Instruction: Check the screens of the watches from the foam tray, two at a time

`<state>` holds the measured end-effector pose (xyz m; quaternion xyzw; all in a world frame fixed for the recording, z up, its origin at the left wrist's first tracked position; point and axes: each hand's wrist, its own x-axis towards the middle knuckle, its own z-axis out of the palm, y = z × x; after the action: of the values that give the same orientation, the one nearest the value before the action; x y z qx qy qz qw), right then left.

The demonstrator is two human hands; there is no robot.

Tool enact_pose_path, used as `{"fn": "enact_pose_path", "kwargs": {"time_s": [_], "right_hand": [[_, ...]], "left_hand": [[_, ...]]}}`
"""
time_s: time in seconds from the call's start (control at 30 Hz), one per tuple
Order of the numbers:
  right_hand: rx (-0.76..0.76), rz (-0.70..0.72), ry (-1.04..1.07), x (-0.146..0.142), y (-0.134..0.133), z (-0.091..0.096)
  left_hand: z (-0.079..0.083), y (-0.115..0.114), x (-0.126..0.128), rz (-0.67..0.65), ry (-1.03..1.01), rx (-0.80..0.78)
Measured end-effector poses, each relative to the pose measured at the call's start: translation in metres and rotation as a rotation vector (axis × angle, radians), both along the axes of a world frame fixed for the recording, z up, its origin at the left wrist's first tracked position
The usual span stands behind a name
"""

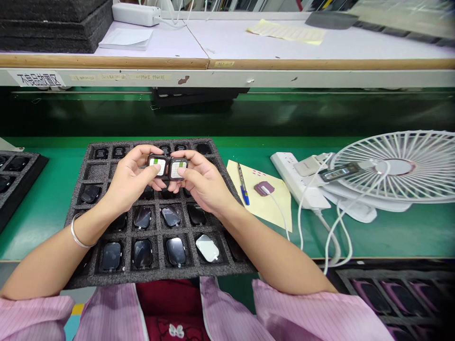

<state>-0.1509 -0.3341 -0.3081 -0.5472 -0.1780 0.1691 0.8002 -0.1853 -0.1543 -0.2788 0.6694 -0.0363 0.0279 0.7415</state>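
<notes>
My left hand point(137, 173) is closed on a smartwatch point(157, 165) with a lit white grid screen and a green patch. A second smartwatch point(178, 169), lit in the same way, is gripped by my right hand point(199, 177). The two watches are held side by side, screens up, each with a thumb on its face. Beneath both hands lies a black foam tray point(159, 202) with square compartments, many holding watches with dark faces. One watch in the front row has a bright, pale face point(207, 248). My hands and forearms cover part of the tray.
To the right are a yellow paper point(261, 208), a blue pen point(243, 184), a purple lump with a cable point(264, 188), a white power strip point(296, 177) and a white fan point(394, 166). Another foam tray point(21, 189) is at left. A shelf edge point(227, 78) spans the back.
</notes>
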Motion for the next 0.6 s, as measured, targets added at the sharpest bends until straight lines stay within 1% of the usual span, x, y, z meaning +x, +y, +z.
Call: {"fn": "enact_pose_path", "kwargs": {"time_s": [0.3,0.6], "right_hand": [[0.018,0.026,-0.033,0.005,-0.001,-0.008],[0.039,0.014,-0.053,0.004,-0.002,-0.011]], "left_hand": [[-0.001,-0.001,0.001,-0.011,-0.016,-0.012],[-0.002,0.000,0.001,-0.038,-0.043,-0.044]]}}
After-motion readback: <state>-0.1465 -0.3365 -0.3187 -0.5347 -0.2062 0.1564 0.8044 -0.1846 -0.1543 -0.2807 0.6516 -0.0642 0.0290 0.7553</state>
